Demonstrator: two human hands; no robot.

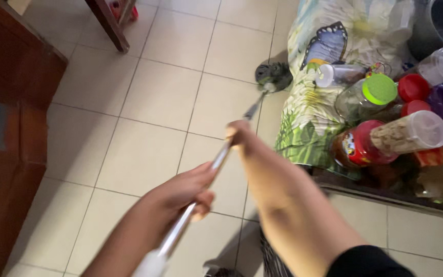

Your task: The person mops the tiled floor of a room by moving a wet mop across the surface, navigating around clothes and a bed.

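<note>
Both my hands grip a long metal mop handle [216, 163] that slants away from me toward the floor. My left hand [185, 192] holds the shaft lower down, near a white grip at the bottom of the view. Higher up the shaft, my right hand [239, 134] is closed around it. The grey mop head [274, 75] rests on the cream floor tiles [155, 97], right against the edge of a table draped in a butterfly-print cloth [314, 97].
Several plastic jars crowd the table at right, one with a green lid [379, 88], others with red lids [414, 87]. A dark wooden cabinet [11, 118] stands at left. A wooden furniture leg [109, 23] is at the top.
</note>
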